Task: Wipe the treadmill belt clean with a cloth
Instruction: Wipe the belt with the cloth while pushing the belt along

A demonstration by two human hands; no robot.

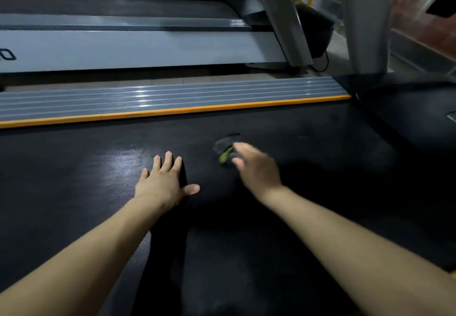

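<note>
cloth (225, 151): just ahead of my right hand (256, 167), fingertips touching | grip blurred, cannot tell | left hand (164, 183): flat on belt (308, 147), farther

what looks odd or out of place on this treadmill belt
Nothing looks damaged or spilled. The left hand lies flat on the black belt; the blurred right hand is at a dark cloth with a green edge.

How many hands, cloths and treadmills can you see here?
Hands: 2, left hand flat on the near belt, right hand blurred at the cloth
Cloths: 1, dark with a green edge
Treadmills: 2, the near one and another treadmill beyond it
Total: 5
</note>
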